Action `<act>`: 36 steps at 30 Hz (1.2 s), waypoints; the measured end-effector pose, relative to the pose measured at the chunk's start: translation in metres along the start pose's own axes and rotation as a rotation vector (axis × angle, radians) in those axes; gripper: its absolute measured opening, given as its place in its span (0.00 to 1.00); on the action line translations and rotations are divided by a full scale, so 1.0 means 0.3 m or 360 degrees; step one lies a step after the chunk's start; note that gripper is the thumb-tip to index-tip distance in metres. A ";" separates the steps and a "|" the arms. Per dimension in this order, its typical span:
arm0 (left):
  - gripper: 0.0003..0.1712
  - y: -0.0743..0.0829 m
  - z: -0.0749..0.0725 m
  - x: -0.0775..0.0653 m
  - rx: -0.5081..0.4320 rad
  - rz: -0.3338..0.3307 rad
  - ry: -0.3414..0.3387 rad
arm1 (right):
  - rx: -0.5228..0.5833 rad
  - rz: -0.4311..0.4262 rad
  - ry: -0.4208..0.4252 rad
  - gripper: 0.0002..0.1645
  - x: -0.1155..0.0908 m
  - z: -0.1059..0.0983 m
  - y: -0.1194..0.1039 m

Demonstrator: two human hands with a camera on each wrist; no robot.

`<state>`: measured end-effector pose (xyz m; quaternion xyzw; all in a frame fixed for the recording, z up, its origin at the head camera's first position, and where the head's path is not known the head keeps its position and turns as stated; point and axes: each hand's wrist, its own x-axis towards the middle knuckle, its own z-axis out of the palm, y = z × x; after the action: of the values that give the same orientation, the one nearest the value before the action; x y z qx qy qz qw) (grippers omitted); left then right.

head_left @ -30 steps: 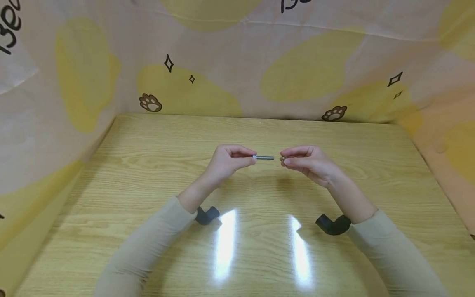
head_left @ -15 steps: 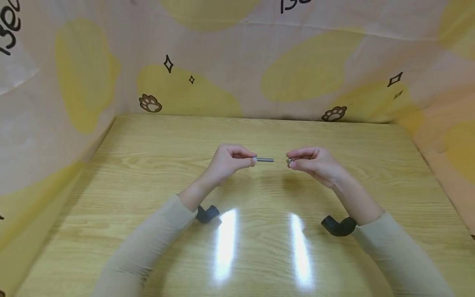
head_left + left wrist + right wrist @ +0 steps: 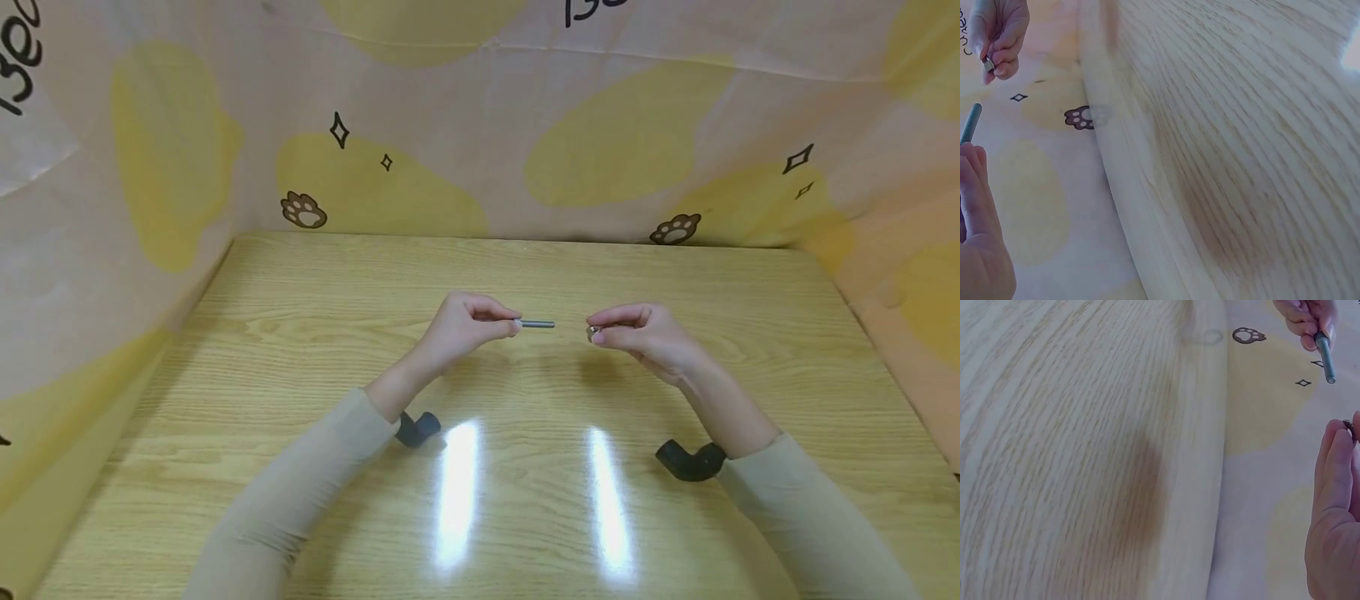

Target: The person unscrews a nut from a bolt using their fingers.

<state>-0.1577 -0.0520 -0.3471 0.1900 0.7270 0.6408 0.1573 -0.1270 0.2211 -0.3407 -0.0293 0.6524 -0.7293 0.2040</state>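
My left hand (image 3: pixel 463 327) pinches a silver bolt (image 3: pixel 537 324) by its head end, between thumb and fingers. The threaded shank lies about level and points right. Across a small gap, my right hand (image 3: pixel 654 337) pinches a small metal nut (image 3: pixel 593 332) in its fingertips. Bolt and nut are apart, both held above the table. In the left wrist view the nut (image 3: pixel 988 64) shows as a shiny piece facing the tip of the bolt (image 3: pixel 970 123). From the right wrist, the bolt (image 3: pixel 1325 357) is seen along its shank, while fingers mostly cover the nut (image 3: pixel 1349 427).
Beneath both hands lies a wood-grain table (image 3: pixel 360 275) with two bright light reflections. A patterned cloth (image 3: pixel 495 125) rises behind it and along both sides. Dark curved pieces (image 3: pixel 692 461) stick out by each sleeve cuff at the wrists.
My right hand has drawn back to the right and slightly toward me with the nut, widening the gap to the bolt. The left hand has barely moved.
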 end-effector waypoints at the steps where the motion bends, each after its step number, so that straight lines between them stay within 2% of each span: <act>1: 0.08 -0.001 0.000 0.000 0.0005 -0.0004 -0.0004 | 0.0008 0.0001 0.0001 0.16 -0.001 -0.002 0.003; 8: 0.09 -0.008 -0.007 0.003 0.0069 -0.0034 -0.0019 | 0.0038 -0.0014 -0.0011 0.16 0.001 -0.008 0.015; 14: 0.09 -0.022 -0.012 0.020 0.0098 -0.0033 -0.0032 | 0.0048 -0.0049 0.0070 0.16 0.012 -0.018 0.020; 18: 0.09 -0.033 -0.009 0.034 0.0140 -0.0061 -0.0040 | 0.0020 -0.0050 0.0079 0.14 0.010 -0.027 0.028; 28: 0.08 -0.061 -0.013 0.068 0.0277 -0.0065 -0.0091 | -0.0138 0.0065 0.0096 0.11 0.007 -0.046 0.087; 36: 0.06 -0.105 0.000 0.103 0.0503 -0.0001 -0.0188 | -0.0458 0.0128 0.0112 0.27 0.021 -0.036 0.135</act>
<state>-0.1871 -0.0405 -0.3777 0.2497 0.8083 0.5060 0.1681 -0.1255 0.2265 -0.3826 -0.0066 0.7575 -0.6202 0.2038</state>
